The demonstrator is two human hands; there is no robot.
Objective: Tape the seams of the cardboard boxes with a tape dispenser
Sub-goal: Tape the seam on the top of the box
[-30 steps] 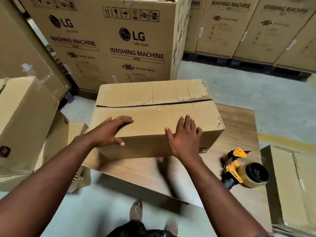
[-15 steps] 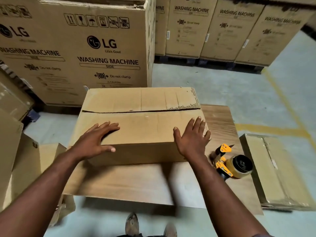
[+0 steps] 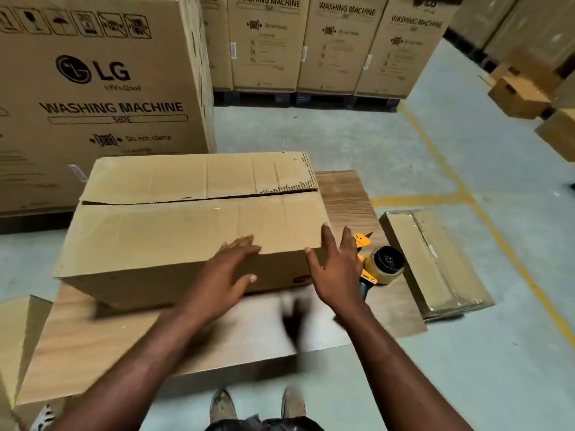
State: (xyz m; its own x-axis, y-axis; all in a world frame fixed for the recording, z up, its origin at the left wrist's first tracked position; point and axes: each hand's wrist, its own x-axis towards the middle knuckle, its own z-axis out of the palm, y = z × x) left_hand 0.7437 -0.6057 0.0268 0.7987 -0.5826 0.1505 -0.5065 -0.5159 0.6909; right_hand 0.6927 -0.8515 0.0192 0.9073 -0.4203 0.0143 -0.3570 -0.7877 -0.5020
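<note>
A brown cardboard box (image 3: 174, 219) lies on a low wooden table (image 3: 217, 331), its two top flaps closed with an untaped seam running left to right. My left hand (image 3: 224, 272) is open, fingers spread over the box's near front edge. My right hand (image 3: 336, 269) is open at the box's near right corner, fingers straight. Just right of that hand, a yellow tape dispenser (image 3: 378, 264) with a roll of tan tape lies on the table, untouched.
Large printed washing-machine cartons (image 3: 102, 88) stand close behind the table and along the back (image 3: 336, 45). A flat box (image 3: 435, 262) lies on the floor right of the table. More boxes sit at far right (image 3: 519, 94) and near left (image 3: 18, 343). Yellow floor lines run at right.
My left hand slid right along the box's front edge toward the middle. My right hand moved off the box top to its right corner, nearer the dispenser. The camera view shifted right.
</note>
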